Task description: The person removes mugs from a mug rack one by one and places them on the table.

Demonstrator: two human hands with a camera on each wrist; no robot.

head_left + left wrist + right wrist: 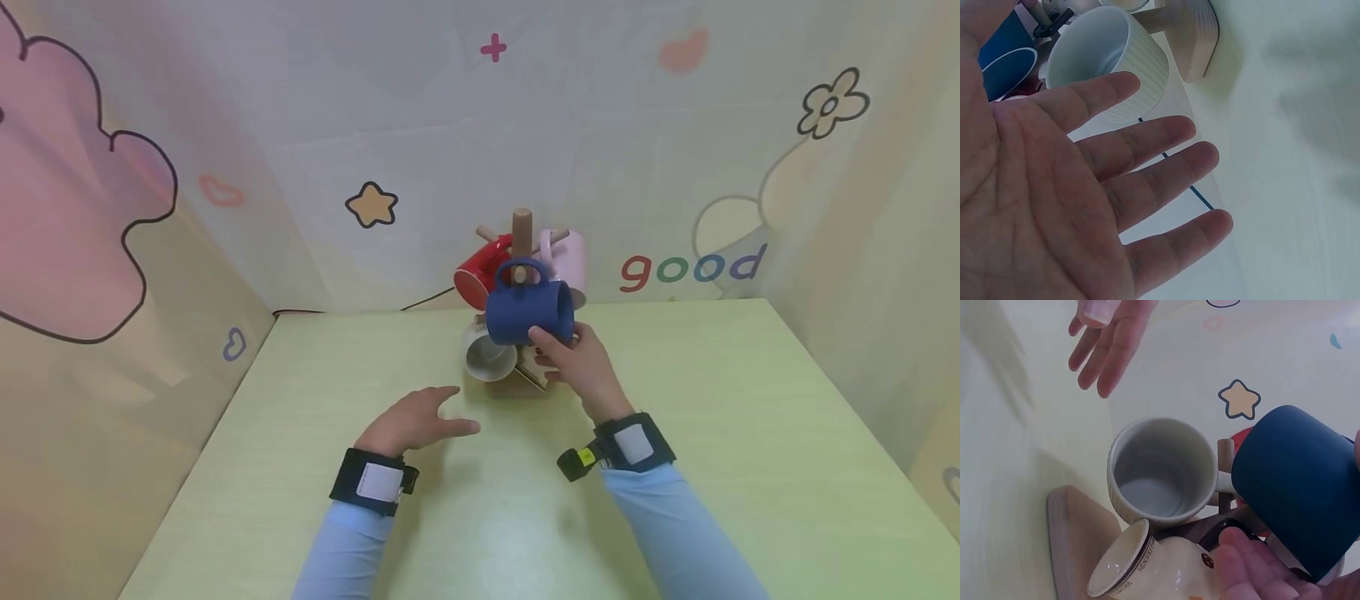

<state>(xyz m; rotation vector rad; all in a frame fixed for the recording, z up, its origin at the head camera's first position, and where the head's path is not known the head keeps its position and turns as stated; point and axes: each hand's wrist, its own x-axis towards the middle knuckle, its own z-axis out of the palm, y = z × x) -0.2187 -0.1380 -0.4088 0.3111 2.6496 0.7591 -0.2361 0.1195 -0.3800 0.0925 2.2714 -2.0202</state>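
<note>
- Firstly, blue mug (525, 315): in front of the wooden rack (522, 227), handle up, gripped by the right hand (588, 367); rack contact unclear.
- Left hand (416, 419): front left of the rack, fingers spread, holding nothing.
- Red mug (477, 279), pink mug (573, 265): hung on the rack, upper left and upper right.
- White mug (476, 343): rack's lower left.
- Table (712, 400): pale green, glossy, beneath the rack.
- Cloth wall (420, 100): behind the rack, creased, printed star (371, 205) to its left.
</note>
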